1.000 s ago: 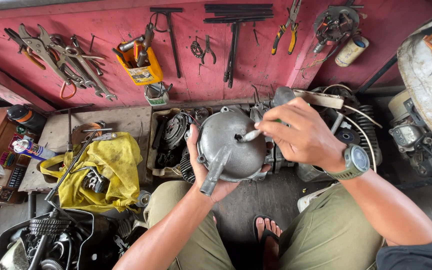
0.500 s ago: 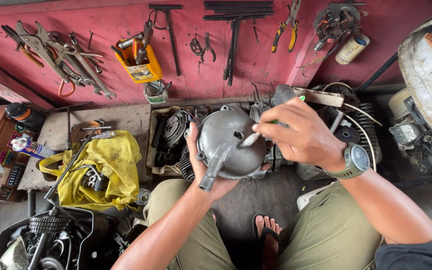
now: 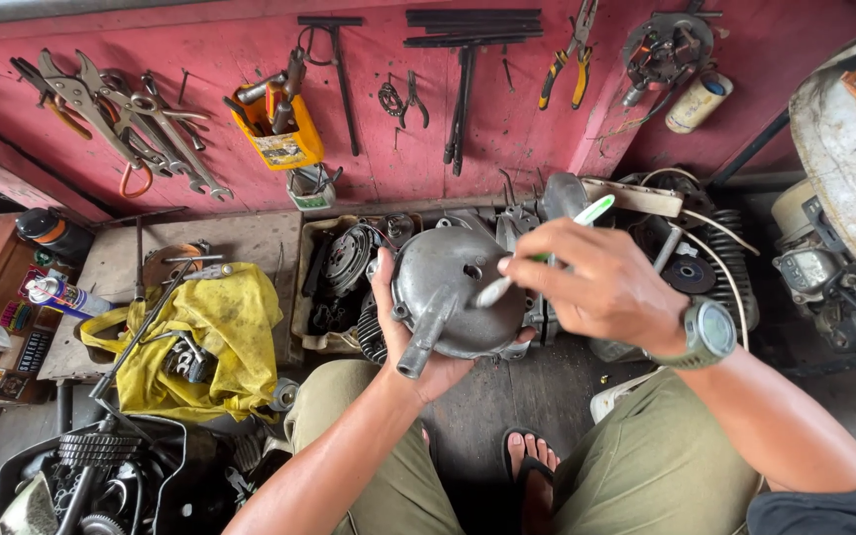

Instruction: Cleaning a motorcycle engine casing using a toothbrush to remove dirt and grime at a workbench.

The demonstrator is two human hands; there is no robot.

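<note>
Engine cover, a grey domed metal casing with a stubby tube jutting from its lower edge, sits in front of the person's knees, held up above the floor and just in front of a tray of dark engine parts under the red wall. The left hand cradles it from beneath, palm up, fingers wrapped round the left rim and the thumb side under the tube, so the dome faces the camera. That underneath grip suits the work: the casing should stay braced against the palm and tilted toward the eyes, so that pressure from the brush pushes into the hand rather than rolling the part away.

The right hand, with a watch on its wrist, comes in from the right with the wrist bent down and the forearm sloping across the thigh. It is closed in a pinch on a white and green toothbrush, gripped near the middle, handle pointing up and right. The head end appears to touch the dome near a small hole, though the bristles are too small to make out. Short strokes with light pressure, worked round the hole and the seams, would do best, with the left hand turning the casing to bring each new patch under the brush.
</note>
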